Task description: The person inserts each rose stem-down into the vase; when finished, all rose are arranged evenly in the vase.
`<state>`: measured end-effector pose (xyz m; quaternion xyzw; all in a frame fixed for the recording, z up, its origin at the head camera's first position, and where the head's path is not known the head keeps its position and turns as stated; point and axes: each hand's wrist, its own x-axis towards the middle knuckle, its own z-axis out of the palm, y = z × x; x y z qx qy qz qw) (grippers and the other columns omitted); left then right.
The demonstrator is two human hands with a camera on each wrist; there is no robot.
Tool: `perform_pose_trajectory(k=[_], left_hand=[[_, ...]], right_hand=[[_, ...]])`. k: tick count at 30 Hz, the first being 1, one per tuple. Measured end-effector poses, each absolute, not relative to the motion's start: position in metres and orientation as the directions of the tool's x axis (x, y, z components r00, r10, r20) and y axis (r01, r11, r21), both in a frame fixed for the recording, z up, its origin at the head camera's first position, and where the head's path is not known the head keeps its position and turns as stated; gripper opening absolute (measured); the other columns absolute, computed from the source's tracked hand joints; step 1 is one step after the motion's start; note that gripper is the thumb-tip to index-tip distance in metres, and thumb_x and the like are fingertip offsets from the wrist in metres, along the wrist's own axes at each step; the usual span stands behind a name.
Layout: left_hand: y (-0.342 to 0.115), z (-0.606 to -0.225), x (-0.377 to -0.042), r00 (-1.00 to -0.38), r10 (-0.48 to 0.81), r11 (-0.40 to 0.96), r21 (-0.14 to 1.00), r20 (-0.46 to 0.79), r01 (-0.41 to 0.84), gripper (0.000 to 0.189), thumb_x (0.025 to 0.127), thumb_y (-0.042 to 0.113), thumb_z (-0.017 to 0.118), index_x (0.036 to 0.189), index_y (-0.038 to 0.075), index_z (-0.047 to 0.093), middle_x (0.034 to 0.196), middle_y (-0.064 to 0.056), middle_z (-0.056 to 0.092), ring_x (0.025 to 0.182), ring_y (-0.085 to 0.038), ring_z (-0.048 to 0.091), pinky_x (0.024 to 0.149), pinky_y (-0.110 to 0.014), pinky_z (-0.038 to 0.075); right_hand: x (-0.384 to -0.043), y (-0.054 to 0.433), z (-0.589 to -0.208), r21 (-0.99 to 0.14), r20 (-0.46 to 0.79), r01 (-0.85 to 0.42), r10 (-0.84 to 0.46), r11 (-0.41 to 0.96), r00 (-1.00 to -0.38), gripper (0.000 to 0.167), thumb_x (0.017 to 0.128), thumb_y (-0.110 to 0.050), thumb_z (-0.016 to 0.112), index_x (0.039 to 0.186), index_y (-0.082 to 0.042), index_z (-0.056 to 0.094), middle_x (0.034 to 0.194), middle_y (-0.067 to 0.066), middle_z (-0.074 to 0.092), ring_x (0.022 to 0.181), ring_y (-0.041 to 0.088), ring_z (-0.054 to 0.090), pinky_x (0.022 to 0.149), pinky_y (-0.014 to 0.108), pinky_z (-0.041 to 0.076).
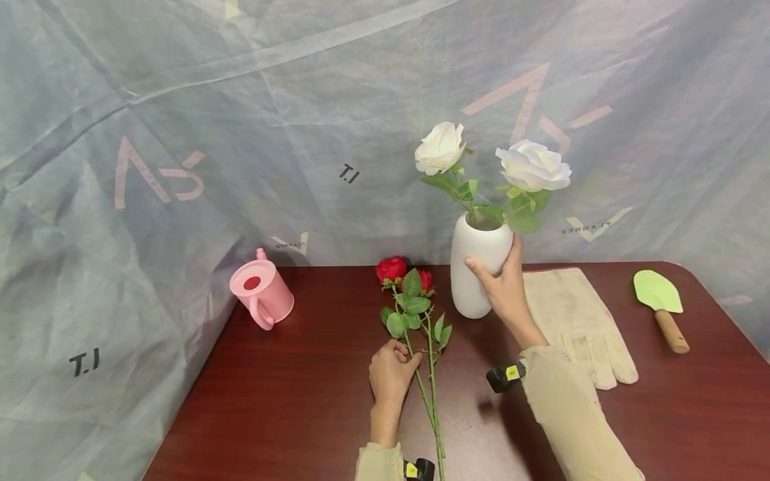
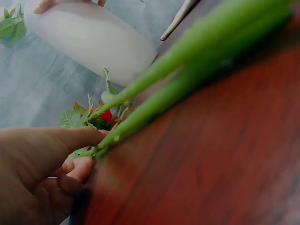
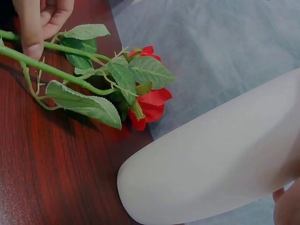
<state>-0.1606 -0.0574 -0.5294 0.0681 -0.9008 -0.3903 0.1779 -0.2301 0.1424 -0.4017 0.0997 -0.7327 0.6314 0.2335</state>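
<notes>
My right hand (image 1: 508, 287) grips the white vase (image 1: 472, 280) around its right side, thumb across the front. Two white roses, one on the left (image 1: 440, 148) and one on the right (image 1: 534, 167), rise from its mouth with green leaves. Two red roses (image 1: 391, 270) lie on the table to the vase's left, their long green stems (image 1: 434, 407) crossing toward the near edge. Between thumb and fingers, my left hand (image 1: 392, 374) pinches one red rose's stem just below the leaves; the left wrist view shows this pinch on the stem (image 2: 115, 133) up close.
A pink watering can (image 1: 271, 294) stands at the table's back left corner. Pale work gloves (image 1: 577, 314) lie right of the vase, partly behind my right sleeve. Farther right rests a small trowel (image 1: 669, 321) with a green blade. A grey sheet (image 1: 301, 133) hangs behind the dark red table (image 1: 289, 401).
</notes>
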Motion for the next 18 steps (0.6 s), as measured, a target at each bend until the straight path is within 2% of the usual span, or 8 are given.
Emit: perform_pose_trajectory(k=[4, 6, 9, 11, 14, 18], left_hand=[[-0.064, -0.529, -0.161, -0.931, -0.274, 0.612, 0.791, 0.241, 0.024, 0.024, 0.068, 0.011, 0.079, 0.086, 0.005, 0.064, 0.056, 0.009, 0.054, 0.048, -0.008, 0.049, 0.055, -0.034, 0.048], [-0.068, -0.528, -0.161, -0.941, -0.276, 0.543, 0.840, 0.195, 0.014, 0.023, 0.070, 0.006, 0.075, 0.089, 0.002, 0.064, 0.057, 0.005, 0.056, 0.045, -0.008, 0.050, 0.051, -0.032, 0.048], [-0.072, -0.527, -0.160, -0.952, -0.279, 0.460, 0.888, 0.127, -0.016, 0.015, 0.071, 0.000, 0.070, 0.084, 0.000, 0.063, 0.056, 0.001, 0.057, 0.036, -0.007, 0.048, 0.039, -0.026, 0.045], [-0.074, -0.527, -0.159, -0.957, -0.275, 0.423, 0.905, 0.092, -0.034, 0.008, 0.072, -0.001, 0.068, 0.077, 0.000, 0.062, 0.052, -0.001, 0.056, 0.031, -0.007, 0.046, 0.033, -0.024, 0.042], [-0.076, -0.526, -0.158, -0.966, -0.252, 0.404, 0.913, 0.064, -0.045, 0.007, 0.073, 0.003, 0.067, 0.070, 0.003, 0.061, 0.048, -0.001, 0.056, 0.029, -0.007, 0.045, 0.033, -0.024, 0.042], [-0.079, -0.524, -0.157, -0.976, -0.215, 0.358, 0.931, 0.010, -0.069, 0.008, 0.077, 0.007, 0.064, 0.073, 0.001, 0.064, 0.044, -0.004, 0.054, 0.029, -0.008, 0.044, 0.034, -0.026, 0.041]], right_hand=[[-0.230, 0.142, -0.402, -0.877, 0.471, -0.444, 0.150, 0.184, -0.869, 0.085, 0.082, -0.009, 0.071, 0.145, -0.008, 0.013, 0.134, 0.017, 0.033, 0.115, 0.028, 0.040, 0.096, 0.046, 0.030], [-0.230, 0.143, -0.403, -0.876, 0.473, -0.446, 0.149, 0.183, -0.868, 0.085, 0.082, -0.009, 0.071, 0.145, -0.009, 0.014, 0.134, 0.017, 0.033, 0.115, 0.028, 0.040, 0.095, 0.046, 0.031], [-0.229, 0.142, -0.403, -0.876, 0.473, -0.448, 0.147, 0.178, -0.868, 0.085, 0.082, -0.009, 0.071, 0.145, -0.009, 0.013, 0.134, 0.016, 0.033, 0.115, 0.028, 0.040, 0.095, 0.046, 0.031], [-0.229, 0.142, -0.403, -0.876, 0.475, -0.449, 0.146, 0.175, -0.868, 0.086, 0.082, -0.009, 0.071, 0.145, -0.010, 0.013, 0.134, 0.016, 0.033, 0.115, 0.028, 0.040, 0.095, 0.046, 0.031], [-0.229, 0.142, -0.403, -0.873, 0.479, -0.452, 0.149, 0.182, -0.865, 0.085, 0.082, -0.009, 0.071, 0.145, -0.009, 0.014, 0.133, 0.016, 0.033, 0.114, 0.028, 0.040, 0.095, 0.046, 0.031], [-0.229, 0.142, -0.403, -0.873, 0.478, -0.450, 0.151, 0.187, -0.865, 0.085, 0.082, -0.009, 0.071, 0.145, -0.009, 0.014, 0.133, 0.016, 0.034, 0.114, 0.028, 0.041, 0.094, 0.047, 0.031]])
